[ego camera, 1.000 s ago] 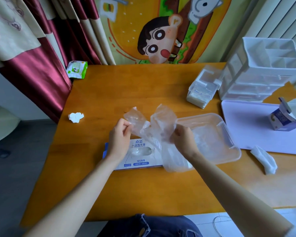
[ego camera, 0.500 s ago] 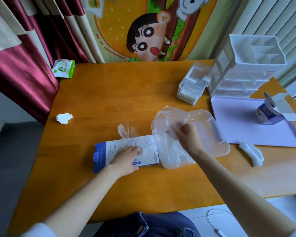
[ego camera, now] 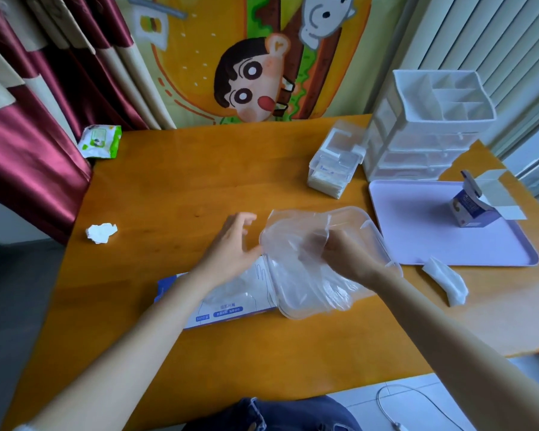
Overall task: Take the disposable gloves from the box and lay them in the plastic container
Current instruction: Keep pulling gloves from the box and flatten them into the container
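The left hand (ego camera: 231, 244) had lifted off the box (ego camera: 224, 306) at lower centre, fingers spread wide. The right hand (ego camera: 339, 256) pinched the gloves (ego camera: 290, 241) inside the plastic container (ego camera: 374, 231), so this batch seemed almost laid.

Bright, even daylight. It seems to come from the blinds (ego camera: 479, 42) at 2 o'clock, which are washed out to near white. The table (ego camera: 199, 169) has a soft sheen toward 12 o'clock and a paler, overlit patch at 4 o'clock. Shadows are weak and soft-edged. The floor at 8 o'clock is dim.

The left hand (ego camera: 231, 244) has motion-blurred fingers; the right hand (ego camera: 346, 259) is slightly soft. The gloves (ego camera: 296, 241) catch milky highlights, and their edges are hard to separate from the container (ego camera: 371, 225).

Strong wide-angle bending: the table edges bow and the curtain (ego camera: 28, 150) at 9 o'clock is stretched. The whole frame is soft with compression smear, and the print on the box (ego camera: 218, 309) is barely legible.
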Tool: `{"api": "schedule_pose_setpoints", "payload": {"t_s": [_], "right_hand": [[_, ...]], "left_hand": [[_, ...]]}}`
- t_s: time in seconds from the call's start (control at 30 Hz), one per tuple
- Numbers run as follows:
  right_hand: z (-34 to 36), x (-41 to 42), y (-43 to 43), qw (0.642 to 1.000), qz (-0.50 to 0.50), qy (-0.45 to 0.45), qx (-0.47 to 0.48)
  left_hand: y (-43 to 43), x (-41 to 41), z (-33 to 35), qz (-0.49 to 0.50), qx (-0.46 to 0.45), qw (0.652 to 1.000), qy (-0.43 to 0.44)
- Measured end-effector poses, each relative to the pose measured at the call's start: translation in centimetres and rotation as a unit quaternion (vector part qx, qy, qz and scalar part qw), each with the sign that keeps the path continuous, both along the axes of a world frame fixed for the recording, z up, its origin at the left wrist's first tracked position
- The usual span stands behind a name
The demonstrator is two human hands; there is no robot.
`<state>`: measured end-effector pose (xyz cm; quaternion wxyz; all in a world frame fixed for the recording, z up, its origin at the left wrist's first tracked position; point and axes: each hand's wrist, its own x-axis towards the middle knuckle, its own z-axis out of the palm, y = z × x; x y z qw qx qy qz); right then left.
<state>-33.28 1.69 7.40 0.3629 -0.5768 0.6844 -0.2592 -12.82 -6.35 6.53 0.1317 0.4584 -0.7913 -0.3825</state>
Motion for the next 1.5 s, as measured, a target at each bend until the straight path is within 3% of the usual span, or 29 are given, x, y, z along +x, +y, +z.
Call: {"api": "schedule_pose_setpoints", "payload": {"t_s": [0.07, 0.17, 0.23, 0.3, 0.4, 0.5, 0.63, 0.8, 0.9, 1.0, 1.1, 1.2, 1.33, 1.5], "right_hand": [[-0.1, -0.4, 0.1, 0.998, 0.049, 0.032, 0.009], [0.3, -0.5, 0.1, 0.991, 0.113, 0.070, 0.032], [0.5, -0.7, 0.0, 0.984, 0.139, 0.088, 0.065], [0.2, -1.2, -0.1, 0.983, 0.139, 0.094, 0.078], [-0.2, -2.9, 0.2, 0.997, 0.048, 0.061, -0.002], [1.6, -3.8, 0.9, 0.999, 0.037, -0.017, -0.006], [1.7, -3.7, 0.7, 0.993, 0.086, 0.084, -0.021], [1.5, -5.6, -1.2, 0.989, 0.054, 0.119, -0.073], [3.1, -6.9, -2.3, 0.984, -0.025, 0.130, -0.122], [4.9, -7.6, -2.7, 0.949, -0.106, 0.145, -0.261], [5.3, -8.1, -1.6, 0.906, -0.085, 0.188, -0.370], [3.1, -8.7, 0.1, 0.898, 0.005, 0.253, -0.360], [-2.2, -9.0, 1.4, 0.928, 0.148, 0.270, -0.211], [-6.0, -8.1, 0.9, 0.914, 0.268, 0.304, -0.027]], "left_hand": [[0.1, -1.4, 2.7, -0.053, 0.041, 0.996, 0.066], [0.3, -3.4, 4.6, -0.179, 0.063, 0.982, 0.026], [0.1, -4.4, 4.6, -0.207, 0.096, 0.974, 0.006], [-0.1, -5.2, 4.3, -0.179, 0.094, 0.979, 0.010], [-0.6, -5.8, 3.7, -0.106, 0.034, 0.994, 0.017], [-1.0, -6.1, 3.5, -0.055, -0.011, 0.998, 0.017], [-1.0, -7.0, 4.0, -0.061, -0.002, 0.998, 0.025], [-1.6, -7.5, 4.8, -0.039, 0.036, 0.998, 0.024], [-1.9, -7.9, 5.7, 0.006, -0.056, 0.997, 0.053], [-1.2, -8.4, 7.0, 0.018, -0.224, 0.969, 0.106], [0.1, -8.2, 6.6, -0.027, -0.317, 0.941, 0.117], [1.5, -7.5, 3.9, -0.098, -0.322, 0.940, 0.051], [2.8, -7.5, -0.1, -0.211, -0.280, 0.928, -0.124], [3.5, -9.5, -3.7, -0.274, -0.247, 0.873, -0.318]]}}
